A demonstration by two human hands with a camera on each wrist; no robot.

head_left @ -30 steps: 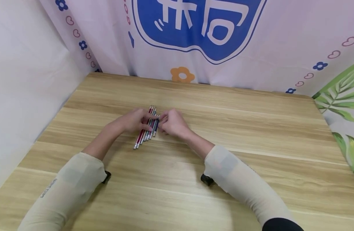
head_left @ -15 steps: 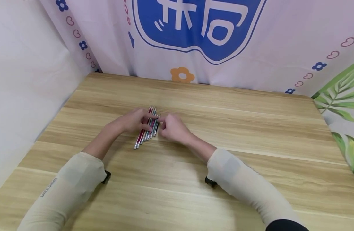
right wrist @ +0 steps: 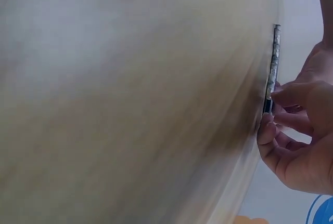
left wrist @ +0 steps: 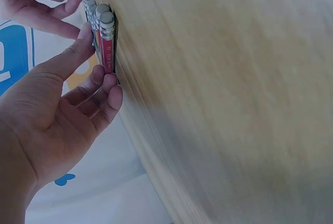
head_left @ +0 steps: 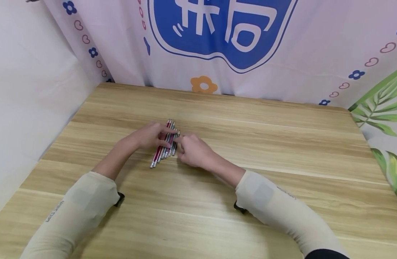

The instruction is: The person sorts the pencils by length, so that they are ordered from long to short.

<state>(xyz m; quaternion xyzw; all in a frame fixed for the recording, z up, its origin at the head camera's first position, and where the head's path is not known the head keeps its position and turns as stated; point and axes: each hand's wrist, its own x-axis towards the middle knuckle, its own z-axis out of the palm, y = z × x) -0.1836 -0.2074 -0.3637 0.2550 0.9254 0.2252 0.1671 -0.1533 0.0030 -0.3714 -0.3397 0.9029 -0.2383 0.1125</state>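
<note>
Several pencils with metal-capped ends lie side by side in a slanted row (head_left: 156,158) on the wooden table, red ones at the left and a dark pencil (head_left: 176,145) at the right edge. My left hand (head_left: 149,136) reaches across the row and holds it between thumb and fingers; in the left wrist view a red pencil (left wrist: 107,52) is closest to its curled fingertips. From the right, my right hand (head_left: 195,151) touches the dark pencil, index finger extended over it. In the right wrist view the thumb and curled fingers sit around that pencil's end, partly hiding it.
The wooden table (head_left: 250,144) stretches far to the right and toward the front. A printed curtain (head_left: 172,68) hangs behind its back edge, and a white sheet (head_left: 30,90) borders the left side.
My right hand has slid down along the dark pencil, toward the front and slightly right, its index finger now stretched out. The left hand stays in place on the row.
</note>
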